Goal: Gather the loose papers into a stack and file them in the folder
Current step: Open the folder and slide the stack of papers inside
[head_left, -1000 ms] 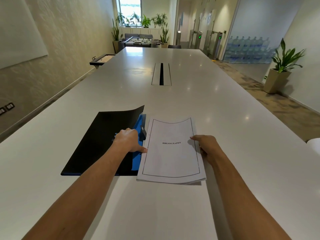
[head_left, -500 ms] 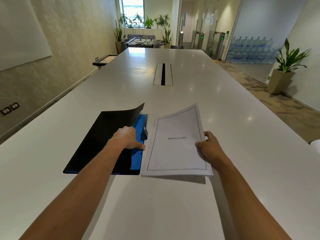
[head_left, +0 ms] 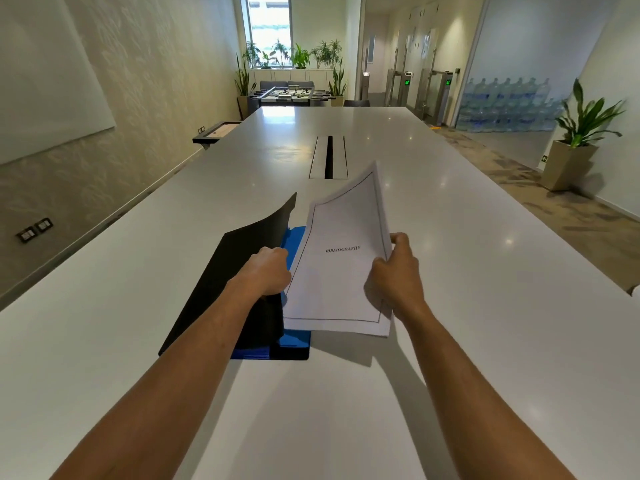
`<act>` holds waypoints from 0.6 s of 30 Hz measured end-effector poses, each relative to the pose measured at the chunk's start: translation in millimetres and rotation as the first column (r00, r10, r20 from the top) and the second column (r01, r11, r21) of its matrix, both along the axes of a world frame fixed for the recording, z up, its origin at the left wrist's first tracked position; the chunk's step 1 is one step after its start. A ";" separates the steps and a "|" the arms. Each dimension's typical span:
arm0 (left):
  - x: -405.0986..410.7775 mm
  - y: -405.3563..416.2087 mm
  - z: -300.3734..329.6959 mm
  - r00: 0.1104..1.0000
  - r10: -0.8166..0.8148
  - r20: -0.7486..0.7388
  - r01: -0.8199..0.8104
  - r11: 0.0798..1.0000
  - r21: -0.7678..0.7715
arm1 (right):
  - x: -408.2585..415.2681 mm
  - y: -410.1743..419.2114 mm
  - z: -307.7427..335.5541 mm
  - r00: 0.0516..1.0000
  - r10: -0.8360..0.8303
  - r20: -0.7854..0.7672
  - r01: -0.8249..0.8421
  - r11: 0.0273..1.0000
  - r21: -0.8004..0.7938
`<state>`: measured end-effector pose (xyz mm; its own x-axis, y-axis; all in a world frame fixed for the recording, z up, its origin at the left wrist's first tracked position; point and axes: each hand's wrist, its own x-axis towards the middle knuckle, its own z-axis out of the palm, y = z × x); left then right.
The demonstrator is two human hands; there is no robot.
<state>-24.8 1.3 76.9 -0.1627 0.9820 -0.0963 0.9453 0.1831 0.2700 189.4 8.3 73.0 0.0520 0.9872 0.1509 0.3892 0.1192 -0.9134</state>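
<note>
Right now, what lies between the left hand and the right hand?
In the head view, only the paper stack spans the stretch between the left hand and the right hand; its lower left corner overlaps the open folder's blue inside.

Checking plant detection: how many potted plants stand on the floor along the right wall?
1. The potted plant stands in a tan planter by the right wall, past the water bottles. More plants cluster at the far window; others may be hidden.

Bright, even daylight from the far tall window (head_left: 270, 29) glares off the long glossy white table (head_left: 485, 271); ceiling spots speckle it. Soft shadows underneath arms. Edges bow outward, wide-angle.
</note>
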 end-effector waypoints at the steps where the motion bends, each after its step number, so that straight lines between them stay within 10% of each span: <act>1: 3.4 -0.4 0.9 1.000 -0.004 -0.008 0.005 1.000 0.009 | -3.3 0.3 -1.2 1.000 0.020 0.024 -0.020 1.000 -0.017; 18: 69.8 -4.8 17.2 0.991 -0.120 0.056 0.115 0.989 0.093 | -57.7 5.9 -36.5 0.958 0.272 0.088 -0.253 0.950 -0.181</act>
